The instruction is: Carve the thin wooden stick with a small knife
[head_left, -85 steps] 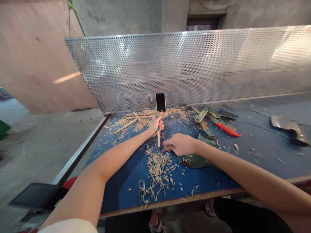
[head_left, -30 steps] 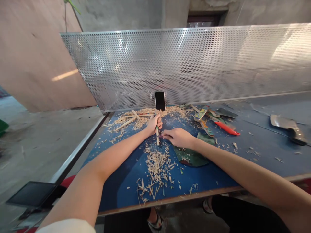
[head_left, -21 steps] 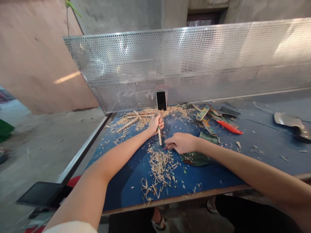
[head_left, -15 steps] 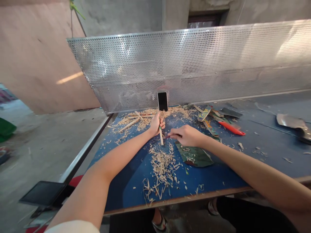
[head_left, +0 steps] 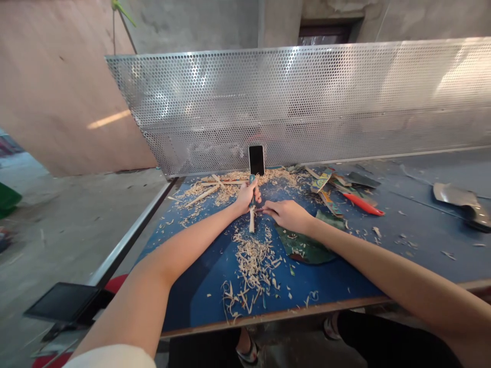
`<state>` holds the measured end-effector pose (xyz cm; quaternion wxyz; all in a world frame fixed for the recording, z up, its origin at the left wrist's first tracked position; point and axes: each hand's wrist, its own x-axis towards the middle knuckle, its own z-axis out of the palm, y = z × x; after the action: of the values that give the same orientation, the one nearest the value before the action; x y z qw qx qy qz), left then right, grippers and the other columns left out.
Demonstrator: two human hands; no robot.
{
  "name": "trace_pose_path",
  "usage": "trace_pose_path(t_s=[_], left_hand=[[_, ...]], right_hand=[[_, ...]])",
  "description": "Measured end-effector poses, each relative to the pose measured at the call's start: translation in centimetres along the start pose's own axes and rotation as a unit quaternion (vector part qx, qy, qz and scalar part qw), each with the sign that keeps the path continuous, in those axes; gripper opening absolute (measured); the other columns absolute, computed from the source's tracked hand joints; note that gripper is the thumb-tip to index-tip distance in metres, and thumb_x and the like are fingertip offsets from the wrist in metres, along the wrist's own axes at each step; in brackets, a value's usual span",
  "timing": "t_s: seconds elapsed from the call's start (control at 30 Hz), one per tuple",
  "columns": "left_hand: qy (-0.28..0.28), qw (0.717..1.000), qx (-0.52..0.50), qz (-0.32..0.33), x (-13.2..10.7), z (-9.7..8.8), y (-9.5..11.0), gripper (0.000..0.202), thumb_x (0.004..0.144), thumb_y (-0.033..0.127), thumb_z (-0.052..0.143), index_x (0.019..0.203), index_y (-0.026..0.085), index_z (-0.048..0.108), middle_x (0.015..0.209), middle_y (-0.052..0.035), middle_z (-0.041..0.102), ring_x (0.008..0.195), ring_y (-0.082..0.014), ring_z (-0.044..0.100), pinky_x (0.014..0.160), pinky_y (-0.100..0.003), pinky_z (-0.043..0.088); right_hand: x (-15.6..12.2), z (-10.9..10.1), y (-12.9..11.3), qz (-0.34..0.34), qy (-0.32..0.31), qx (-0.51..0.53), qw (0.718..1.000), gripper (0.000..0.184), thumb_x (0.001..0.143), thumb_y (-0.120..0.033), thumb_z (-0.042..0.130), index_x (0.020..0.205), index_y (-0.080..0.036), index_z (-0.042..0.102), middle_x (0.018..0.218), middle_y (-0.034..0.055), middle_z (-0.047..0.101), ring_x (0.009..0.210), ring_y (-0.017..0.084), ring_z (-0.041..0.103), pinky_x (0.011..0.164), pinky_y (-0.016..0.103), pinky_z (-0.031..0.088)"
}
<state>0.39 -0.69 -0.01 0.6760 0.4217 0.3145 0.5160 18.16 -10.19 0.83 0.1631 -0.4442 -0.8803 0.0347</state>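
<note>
My left hand (head_left: 246, 197) is closed round a slim wooden stick (head_left: 251, 223), tilted over the table. Its lower end is pale bare wood, while the part in and above the fist shows blue-green paint. My right hand (head_left: 288, 213) is closed on a small knife (head_left: 259, 210), mostly hidden by the fingers. The thin visible part meets the stick just below my left hand. Under the stick, curled wood shavings (head_left: 253, 260) lie in a heap on the blue tabletop (head_left: 199, 296). Beside my right forearm is a dark green curved sheet (head_left: 307, 248) with shavings on it.
A phone (head_left: 257, 160) leans against the perforated metal panel (head_left: 230, 112). Pale sticks (head_left: 203, 196) lie among shavings at the back left. Painted wood scraps (head_left: 322, 180) and a red-handled tool (head_left: 362, 203) lie right. A bent metal piece (head_left: 456, 197) is farther right.
The stick has been turned in my left hand; its painted side now shows where pale wood showed before. My right hand with the knife has shifted slightly left, nearer my left hand.
</note>
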Motion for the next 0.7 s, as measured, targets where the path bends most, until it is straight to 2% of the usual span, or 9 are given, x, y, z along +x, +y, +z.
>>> trace_pose_path(t_s=[0.17, 0.3, 0.37, 0.43, 0.5, 0.53, 0.6, 0.7], left_hand=[[0.000, 1.000, 0.002, 0.005, 0.0, 0.0, 0.0, 0.048, 0.105, 0.050, 0.075, 0.078, 0.024, 0.044, 0.049, 0.0093, 0.041, 0.036, -0.0088, 0.038, 0.041, -0.023, 0.036], [-0.003, 1.000, -0.014, -0.017, 0.0, -0.1, 0.1, 0.055, 0.105, 0.057, 0.073, 0.075, 0.025, 0.040, 0.048, 0.0087, 0.038, 0.036, -0.0084, 0.037, 0.039, -0.022, 0.032], [-0.007, 1.000, -0.024, -0.015, -0.1, 0.0, 0.2, 0.054, 0.106, 0.058, 0.071, 0.076, 0.024, 0.041, 0.048, 0.0089, 0.038, 0.036, -0.0082, 0.036, 0.038, -0.022, 0.029], [-0.007, 0.999, -0.032, -0.007, -0.1, 0.0, 0.3, 0.051, 0.106, 0.058, 0.071, 0.079, 0.024, 0.043, 0.049, 0.0096, 0.037, 0.036, -0.0081, 0.034, 0.038, -0.022, 0.027], [-0.006, 0.999, -0.038, -0.001, -0.2, 0.1, 0.4, 0.049, 0.105, 0.058, 0.072, 0.081, 0.024, 0.045, 0.049, 0.0102, 0.037, 0.036, -0.0081, 0.033, 0.038, -0.021, 0.027], [-0.008, 0.999, -0.041, 0.001, -0.2, 0.2, 0.4, 0.048, 0.105, 0.057, 0.073, 0.083, 0.024, 0.046, 0.049, 0.0102, 0.037, 0.037, -0.0083, 0.033, 0.039, -0.021, 0.027], [-0.011, 0.999, -0.046, -0.003, -0.3, 0.2, 0.5, 0.044, 0.105, 0.054, 0.073, 0.084, 0.024, 0.048, 0.050, 0.0097, 0.039, 0.037, -0.0089, 0.034, 0.040, -0.022, 0.030], [-0.001, 0.999, -0.043, -0.023, -0.2, 0.0, 0.6, 0.037, 0.107, 0.040, 0.070, 0.081, 0.024, 0.049, 0.050, 0.0076, 0.042, 0.038, -0.0105, 0.039, 0.044, -0.024, 0.039]], right_hand=[[0.5, 0.7, -0.3, 0.016, 0.019, 0.006, 1.000, 0.032, 0.115, -0.040, 0.046, 0.119, -0.025, 0.074, 0.102, 0.0089, 0.083, 0.081, 0.023, 0.070, 0.073, 0.034, 0.036], [0.7, 0.6, -1.0, 0.039, 0.020, 0.081, 0.996, 0.032, 0.114, -0.041, 0.048, 0.109, -0.024, 0.074, 0.085, 0.0054, 0.076, 0.070, 0.019, 0.060, 0.070, 0.033, 0.034], [0.5, 0.2, -1.6, 0.049, -0.008, 0.144, 0.988, 0.031, 0.111, -0.041, 0.052, 0.097, -0.023, 0.073, 0.077, 0.0035, 0.071, 0.065, 0.017, 0.053, 0.067, 0.033, 0.033], [0.2, -0.5, -2.1, 0.042, -0.063, 0.186, 0.980, 0.028, 0.106, -0.039, 0.059, 0.087, -0.022, 0.071, 0.072, 0.0018, 0.068, 0.062, 0.016, 0.049, 0.066, 0.032, 0.032], [-0.2, -1.2, -2.5, 0.017, -0.102, 0.173, 0.979, 0.025, 0.103, -0.036, 0.062, 0.086, -0.024, 0.073, 0.069, 0.0004, 0.066, 0.061, 0.015, 0.048, 0.065, 0.033, 0.031], [-0.3, -1.5, -2.5, 0.006, -0.102, 0.162, 0.981, 0.023, 0.103, -0.036, 0.062, 0.087, -0.024, 0.075, 0.068, 0.0002, 0.066, 0.061, 0.015, 0.048, 0.066, 0.033, 0.031], [-0.4, -1.8, -2.3, -0.005, -0.071, 0.138, 0.988, 0.023, 0.104, -0.037, 0.061, 0.093, -0.026, 0.077, 0.068, 0.0006, 0.066, 0.062, 0.016, 0.050, 0.067, 0.034, 0.031], [-0.3, -1.5, -1.5, 0.013, 0.000, 0.097, 0.995, 0.028, 0.109, -0.039, 0.054, 0.104, -0.026, 0.078, 0.074, 0.0030, 0.070, 0.064, 0.019, 0.053, 0.068, 0.034, 0.030]])
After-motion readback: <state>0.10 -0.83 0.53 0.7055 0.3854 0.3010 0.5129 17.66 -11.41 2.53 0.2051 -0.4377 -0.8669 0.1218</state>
